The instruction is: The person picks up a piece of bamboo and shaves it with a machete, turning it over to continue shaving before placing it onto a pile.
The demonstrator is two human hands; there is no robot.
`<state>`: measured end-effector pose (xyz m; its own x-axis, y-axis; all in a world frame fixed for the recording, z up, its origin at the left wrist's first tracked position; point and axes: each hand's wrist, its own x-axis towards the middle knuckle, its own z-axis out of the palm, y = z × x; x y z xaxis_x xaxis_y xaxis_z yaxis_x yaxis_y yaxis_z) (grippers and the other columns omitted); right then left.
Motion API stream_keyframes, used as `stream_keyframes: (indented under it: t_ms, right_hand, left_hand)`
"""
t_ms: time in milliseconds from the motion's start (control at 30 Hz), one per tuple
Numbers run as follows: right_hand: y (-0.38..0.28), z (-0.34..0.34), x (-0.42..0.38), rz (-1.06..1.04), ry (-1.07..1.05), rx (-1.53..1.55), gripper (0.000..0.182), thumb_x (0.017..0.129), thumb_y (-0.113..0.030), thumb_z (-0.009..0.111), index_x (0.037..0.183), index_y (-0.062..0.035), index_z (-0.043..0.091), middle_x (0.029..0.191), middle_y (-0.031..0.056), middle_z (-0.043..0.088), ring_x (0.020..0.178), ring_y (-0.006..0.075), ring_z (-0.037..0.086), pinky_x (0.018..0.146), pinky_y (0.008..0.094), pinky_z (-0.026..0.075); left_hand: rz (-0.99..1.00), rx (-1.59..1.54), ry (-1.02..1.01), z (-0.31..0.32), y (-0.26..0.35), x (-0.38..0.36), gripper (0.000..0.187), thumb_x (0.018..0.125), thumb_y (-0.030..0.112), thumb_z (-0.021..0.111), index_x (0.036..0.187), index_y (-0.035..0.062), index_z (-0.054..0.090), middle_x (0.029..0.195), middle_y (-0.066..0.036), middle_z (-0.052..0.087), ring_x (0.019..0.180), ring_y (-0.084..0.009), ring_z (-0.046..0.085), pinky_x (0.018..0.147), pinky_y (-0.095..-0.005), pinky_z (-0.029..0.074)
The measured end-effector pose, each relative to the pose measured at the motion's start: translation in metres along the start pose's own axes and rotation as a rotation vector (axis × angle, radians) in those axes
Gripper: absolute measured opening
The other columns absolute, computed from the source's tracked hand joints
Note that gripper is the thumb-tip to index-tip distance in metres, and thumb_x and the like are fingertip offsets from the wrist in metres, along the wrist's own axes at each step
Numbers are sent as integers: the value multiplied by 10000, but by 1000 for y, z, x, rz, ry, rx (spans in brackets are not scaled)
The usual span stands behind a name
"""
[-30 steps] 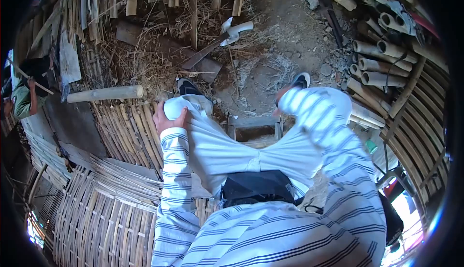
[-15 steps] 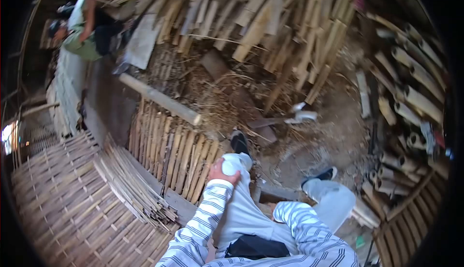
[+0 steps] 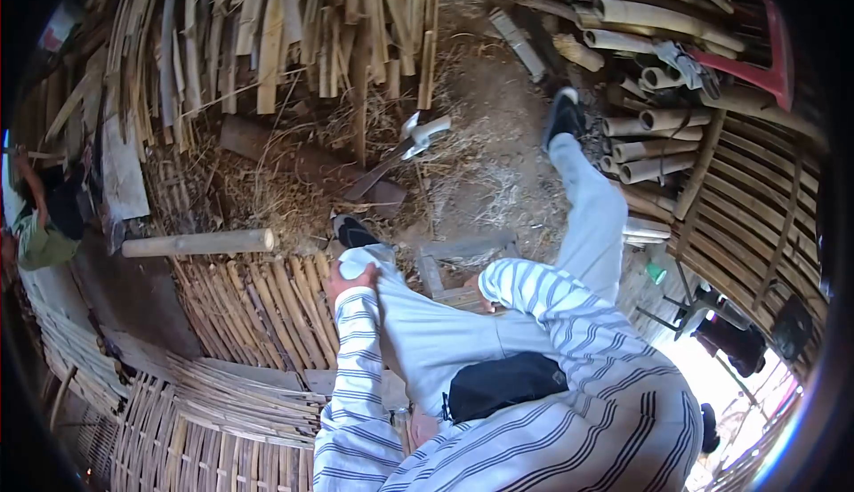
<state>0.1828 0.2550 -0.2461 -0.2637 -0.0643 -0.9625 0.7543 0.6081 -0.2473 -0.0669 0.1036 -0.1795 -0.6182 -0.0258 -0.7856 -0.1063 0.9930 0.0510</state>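
My left hand (image 3: 342, 284) rests on my knee (image 3: 359, 263) in pale trousers, thumb and fingers apart around it. My right hand (image 3: 483, 294) is near my other thigh, mostly hidden by the striped sleeve, so its fingers do not show clearly. A wooden frame (image 3: 467, 247) lies on the ground just beyond it. Farther forward, a long-bladed tool with a whitish handle (image 3: 429, 133) lies by a dark flat plank (image 3: 294, 159) among shavings.
Split bamboo strips (image 3: 267, 38) are piled ahead. A bamboo pole (image 3: 200, 243) lies left above a row of slats (image 3: 258, 301). Bamboo tubes (image 3: 663, 141) stack at the right near a red chair frame (image 3: 774, 74) and slatted bench (image 3: 752, 198). Another person (image 3: 49, 225) is at far left.
My view has turned rightward, so the piles and tool sit farther left. More of the right-side bench and a bright opening show. My left hand stays on my knee.
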Motion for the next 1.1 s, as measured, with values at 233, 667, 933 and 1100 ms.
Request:
stream_keyframes:
  t_ms: [233, 667, 933, 1100]
  right_hand:
    - [105, -37, -16, 31, -36, -71, 556, 771, -416, 687, 1184, -55, 590, 1056, 173, 660, 957, 327, 643, 857, 395, 500]
    - [119, -96, 43, -83, 37, -309, 555, 767, -400, 697, 1186, -54, 587, 1053, 174, 660, 953, 326, 644, 857, 393, 500]
    - [144, -90, 70, -81, 24, -447, 554, 764, -391, 703, 1188, -53, 585, 1051, 175, 661, 951, 325, 645, 857, 393, 500]
    - [156, -93, 82, -100, 41, -515, 554, 763, -385, 707, 1189, -53, 583, 1050, 175, 661, 950, 325, 645, 858, 392, 500]
  left_hand:
    - [-103, -30, 223, 50, 37, -6, 759, 537, 414, 816, 1223, 215, 563, 1163, -159, 528, 1072, -335, 542, 950, -451, 425]
    - [-333, -190, 276, 68, 84, -51, 807, 617, 433, 748, 1337, 251, 433, 1383, -155, 330, 1273, -472, 315, 1040, -548, 316]
    - [-373, -308, 256, 67, 85, -60, 803, 679, 449, 703, 1390, 256, 384, 1478, -124, 225, 1366, -467, 158, 1084, -554, 260]
    - [-367, -368, 318, 65, 86, -67, 773, 674, 436, 709, 1365, 251, 416, 1440, -109, 266, 1353, -462, 196, 1078, -545, 282]
